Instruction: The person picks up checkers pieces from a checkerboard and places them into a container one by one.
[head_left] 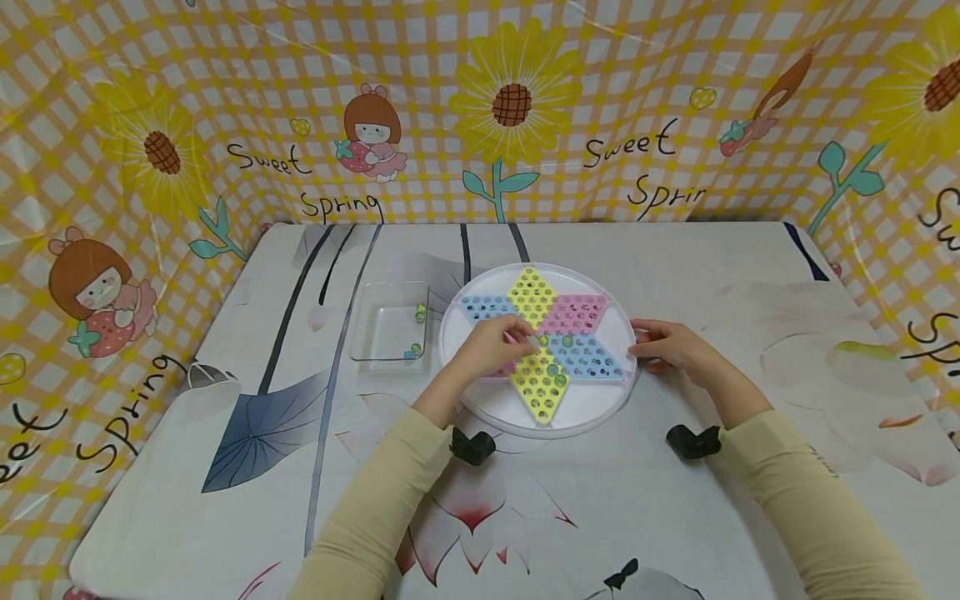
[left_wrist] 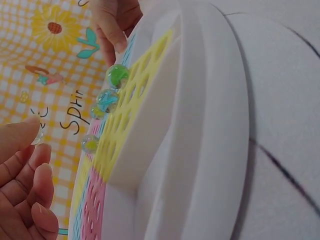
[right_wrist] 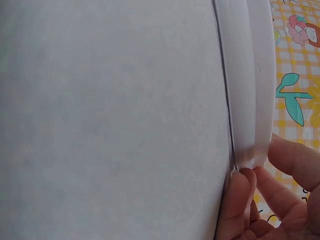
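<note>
A round white Chinese checkers board (head_left: 491, 402) with a star of yellow, pink and blue perforated points lies on the table. Over its middle, my left hand (head_left: 491, 346) pinches a clear glass marble (left_wrist: 38, 135) between thumb and forefinger, the other fingers loosely curled. Several marbles sit in holes around there, among them a green marble (left_wrist: 118, 76) and a blue marble (left_wrist: 107, 100) on the yellow point nearest me. At the board's right side my right hand (head_left: 670, 345) grips the rim (right_wrist: 262, 80), thumb on one side and fingers on the other.
Left of the board stands a clear plastic box (head_left: 358, 329) with a few marbles, including a green one (head_left: 420, 313). The table cloth (head_left: 600, 500) has a printed flower pattern. A yellow checked curtain (head_left: 420, 50) hangs behind and at both sides.
</note>
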